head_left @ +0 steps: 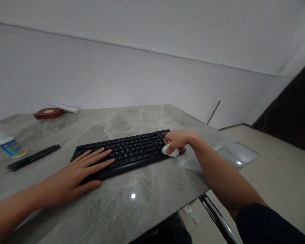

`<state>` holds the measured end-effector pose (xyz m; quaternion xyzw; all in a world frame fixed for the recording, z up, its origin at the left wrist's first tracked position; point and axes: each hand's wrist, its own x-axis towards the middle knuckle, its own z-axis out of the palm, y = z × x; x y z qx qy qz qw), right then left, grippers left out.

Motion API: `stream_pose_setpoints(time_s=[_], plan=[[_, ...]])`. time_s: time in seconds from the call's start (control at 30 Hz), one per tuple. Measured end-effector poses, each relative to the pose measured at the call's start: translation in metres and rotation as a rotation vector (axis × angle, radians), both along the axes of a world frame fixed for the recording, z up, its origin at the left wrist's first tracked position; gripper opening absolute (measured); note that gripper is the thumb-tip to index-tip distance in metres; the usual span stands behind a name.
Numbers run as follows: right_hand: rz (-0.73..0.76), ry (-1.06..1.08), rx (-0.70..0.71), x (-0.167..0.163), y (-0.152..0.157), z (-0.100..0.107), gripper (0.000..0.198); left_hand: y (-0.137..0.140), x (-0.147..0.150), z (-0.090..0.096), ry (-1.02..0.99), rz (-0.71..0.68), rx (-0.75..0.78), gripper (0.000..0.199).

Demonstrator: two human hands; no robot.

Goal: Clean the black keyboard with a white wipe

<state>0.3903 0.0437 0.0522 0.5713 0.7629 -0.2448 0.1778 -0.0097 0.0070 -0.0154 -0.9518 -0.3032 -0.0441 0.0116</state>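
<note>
A black keyboard [134, 150] lies on the grey marbled table [142, 115]. Across its left end rests my left hand [83, 173], flat with the fingers spread over the keys and the thumb by the front edge. At the keyboard's right end, my right hand [176, 140] is closed on a crumpled white tissue [169, 150], held against the number keys and the right edge. My right hand hides the keys beneath it.
On the left stand a spray bottle [10, 144] with a blue label and, beside it, a long black strip-like object [34, 157]. A reddish-brown box [48, 113] and a white flat piece [66, 108] sit near the wall. White scraps [191, 213] lie on the floor beside a metal bar [216, 213].
</note>
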Motion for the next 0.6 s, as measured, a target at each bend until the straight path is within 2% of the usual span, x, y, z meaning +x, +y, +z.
stream_pose_setpoints(time_s=[0.13, 0.23, 0.47, 0.6], plan=[[0.136, 0.227, 0.024, -0.02, -0.004, -0.008, 0.028, 0.001, -0.001, -0.001, -0.007, -0.004, 0.004, 0.063], [0.144, 0.33, 0.056, -0.029, -0.006, -0.013, 0.029, 0.001, -0.001, -0.001, -0.01, -0.01, 0.01, 0.064], [-0.007, 0.075, 0.023, -0.003, 0.002, -0.003, 0.025, -0.001, -0.001, 0.001, 0.018, -0.006, 0.029, 0.064], [0.09, 0.113, 0.096, -0.007, 0.004, -0.005, 0.025, -0.002, 0.0, 0.003, 0.016, -0.011, 0.027, 0.064]])
